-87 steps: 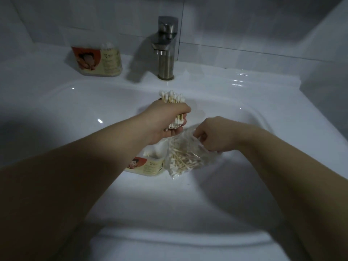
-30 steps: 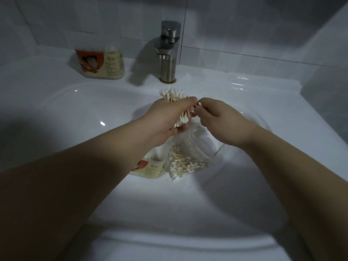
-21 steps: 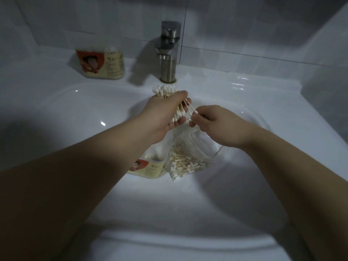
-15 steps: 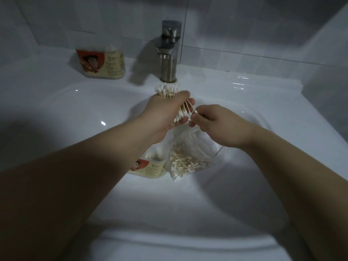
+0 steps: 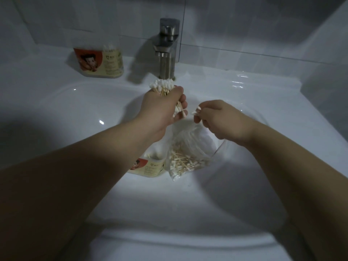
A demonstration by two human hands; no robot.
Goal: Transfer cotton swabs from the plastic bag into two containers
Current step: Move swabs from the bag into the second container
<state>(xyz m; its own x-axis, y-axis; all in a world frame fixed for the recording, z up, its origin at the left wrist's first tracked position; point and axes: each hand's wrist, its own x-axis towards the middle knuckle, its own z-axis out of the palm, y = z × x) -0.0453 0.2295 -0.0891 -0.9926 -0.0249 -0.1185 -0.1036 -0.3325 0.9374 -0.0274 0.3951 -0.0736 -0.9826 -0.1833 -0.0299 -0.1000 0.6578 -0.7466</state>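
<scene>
Left hand point(image 5: 162, 110): raised over basin, fist closed around swab bundle point(image 5: 163, 87). Right hand point(image 5: 218, 119): just beside it, fingertips pinched on a few swabs point(image 5: 196, 111); bag point(image 5: 188, 153) below.

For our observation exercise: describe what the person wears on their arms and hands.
Nothing is worn that shows. The left hand and right hand are bare, with no gloves, rings, watch or bracelet visible, and both forearms are uncovered, with no sleeve in view.
</scene>
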